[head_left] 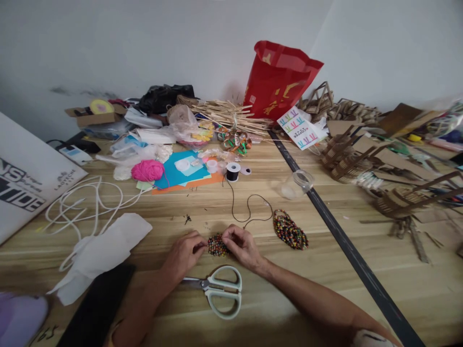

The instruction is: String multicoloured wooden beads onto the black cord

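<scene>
Two hands meet at a small heap of beads (217, 246) on the table (170, 207), and the beads sit right in the gap between them. From the left hand (185, 253), the beads lie to its right, just by the fingertips. From the right hand (243, 246), they lie to its left, and this hand looks nearer, as its thumb and finger come over the right end of the heap. The beads seem a bit longer from side to side, so one end points at each hand, but the right end is partly hidden and I cannot be sure. On the left hand, the thumb and first finger come close at the edge of the beads; I cannot tell if they grip one. On the right hand, the thumb and first finger bend in toward each other too, and what is between them, if anything, is too small to see. A thin black cord (233, 206) runs from the spool (232, 173), farther back, down to the right hand, where I lose sight of it. Some bead loops (290, 231) lie apart, to the right of that hand. Scissors (238, 292) lie on the near side of the beads, handles to the right, blades toward the left arm (154, 296).
</scene>
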A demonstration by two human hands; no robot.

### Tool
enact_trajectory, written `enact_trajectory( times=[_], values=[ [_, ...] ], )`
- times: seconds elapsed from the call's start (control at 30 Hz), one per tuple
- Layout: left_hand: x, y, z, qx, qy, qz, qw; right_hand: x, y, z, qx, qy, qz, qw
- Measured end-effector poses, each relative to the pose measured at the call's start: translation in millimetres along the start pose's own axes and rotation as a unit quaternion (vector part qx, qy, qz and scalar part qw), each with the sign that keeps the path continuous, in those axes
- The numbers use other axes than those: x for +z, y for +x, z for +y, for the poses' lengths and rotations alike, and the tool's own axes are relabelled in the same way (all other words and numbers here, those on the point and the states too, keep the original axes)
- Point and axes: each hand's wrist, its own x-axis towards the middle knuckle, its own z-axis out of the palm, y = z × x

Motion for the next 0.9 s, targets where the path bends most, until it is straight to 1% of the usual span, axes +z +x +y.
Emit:
enact_trajectory(
  times=[0.27,0.4,0.47,0.57,0.67,0.73,0.83,0.9],
  values=[
    [5.7,-2.5,-0.7,0.018,0.072,-0.001,0.997,-0.4,1.5,2.9,-0.009,-0.004,0.005,1.000],
    [5.3,-2.5,0.6,0.017,0.072,0.007,0.997,-0.9,0.7,3.6,-0.021,-0.021,0.003,1.000],
    [3.9,-1.9,1.9,0.007,0.036,0.016,0.999,-1.7,-0.4,2.8,-0.037,-0.048,-0.002,0.998],
    [2.0,-0.2,2.5,-0.024,-0.083,0.024,0.996,-3.1,-2.6,-0.1,-0.091,-0.122,-0.018,0.988],
    [1.8,1.8,0.7,-0.063,-0.215,0.010,0.975,-3.4,-4.8,-3.6,-0.170,-0.191,-0.038,0.966],
    [2.5,2.7,-0.5,-0.078,-0.273,-0.005,0.959,-3.0,-5.8,-5.6,-0.209,-0.217,-0.054,0.952],
    [2.5,3.0,0.3,-0.089,-0.324,-0.022,0.942,-2.5,-6.8,-7.6,-0.238,-0.240,-0.067,0.939],
    [1.4,2.5,2.6,-0.094,-0.345,-0.036,0.933,-2.7,-7.3,-8.1,-0.246,-0.250,-0.064,0.934]
  ],
)
